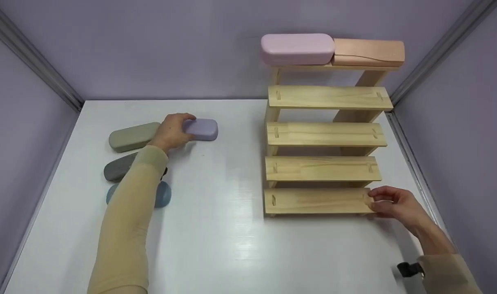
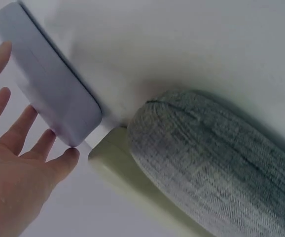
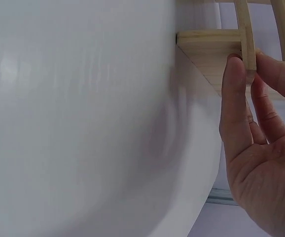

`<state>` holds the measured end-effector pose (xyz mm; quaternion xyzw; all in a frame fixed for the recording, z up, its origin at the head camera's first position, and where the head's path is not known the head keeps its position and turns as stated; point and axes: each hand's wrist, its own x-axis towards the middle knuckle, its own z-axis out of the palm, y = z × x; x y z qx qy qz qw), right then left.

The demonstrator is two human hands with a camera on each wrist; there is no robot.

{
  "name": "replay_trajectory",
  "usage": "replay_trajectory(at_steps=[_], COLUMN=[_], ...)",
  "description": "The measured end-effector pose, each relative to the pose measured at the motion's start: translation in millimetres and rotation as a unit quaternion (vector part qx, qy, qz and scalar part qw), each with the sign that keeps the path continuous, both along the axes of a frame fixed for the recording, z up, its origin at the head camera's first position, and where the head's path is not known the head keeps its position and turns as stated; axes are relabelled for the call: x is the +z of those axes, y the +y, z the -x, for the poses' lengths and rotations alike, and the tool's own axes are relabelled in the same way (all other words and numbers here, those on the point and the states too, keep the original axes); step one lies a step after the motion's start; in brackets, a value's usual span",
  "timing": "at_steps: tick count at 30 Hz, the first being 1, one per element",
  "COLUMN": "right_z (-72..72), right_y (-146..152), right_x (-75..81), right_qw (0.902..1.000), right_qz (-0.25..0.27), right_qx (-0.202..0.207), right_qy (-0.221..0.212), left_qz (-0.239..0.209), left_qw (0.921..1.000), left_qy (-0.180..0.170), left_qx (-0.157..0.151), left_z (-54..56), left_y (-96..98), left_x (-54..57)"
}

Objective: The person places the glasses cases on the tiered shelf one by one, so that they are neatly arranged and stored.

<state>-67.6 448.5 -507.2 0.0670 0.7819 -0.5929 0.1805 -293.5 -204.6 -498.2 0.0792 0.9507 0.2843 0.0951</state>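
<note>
At the left of the head view, my left hand (image 1: 174, 131) is over the left part of a lavender glasses case (image 1: 205, 129). In the left wrist view, its fingers (image 2: 18, 129) are spread and fairly straight, with the tips right at the case's edge. My right hand (image 1: 403, 207) pinches the right end of the lowest board of a stepped wooden rack (image 1: 317, 201), thumb (image 3: 234, 81) on one face and fingers on the other.
A pink case (image 1: 297, 49) and a peach case (image 1: 368, 52) sit on the rack's top shelf. Olive (image 1: 132, 136), dark grey (image 1: 118, 168) and blue (image 1: 163, 194) cases lie at left, partly hidden by the left arm. Lavender walls (image 1: 183, 53) enclose the white table (image 1: 215, 245).
</note>
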Motion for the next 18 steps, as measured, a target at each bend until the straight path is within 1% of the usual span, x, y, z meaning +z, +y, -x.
replay_trajectory(at_steps=[5,12,18], right_z=[0.3,0.5,0.2], right_y=[0.8,1.3,0.9], right_x=[-0.5,-0.2,0.3], right_qw=[1.0,0.9999,1.0], right_qz=[-0.007,-0.011,-0.003], right_qx=[-0.001,-0.002,0.0], right_qy=[-0.002,-0.002,-0.003], left_qz=[0.014,0.037,0.064], left_qw=[0.9998,0.999,0.9975], left_qy=[0.014,0.007,0.018], left_qx=[0.001,0.024,0.023], left_z=[-0.2,-1.9,-6.9], left_y=[3.8,6.4,6.7], left_x=[-3.2,-4.4,-5.6])
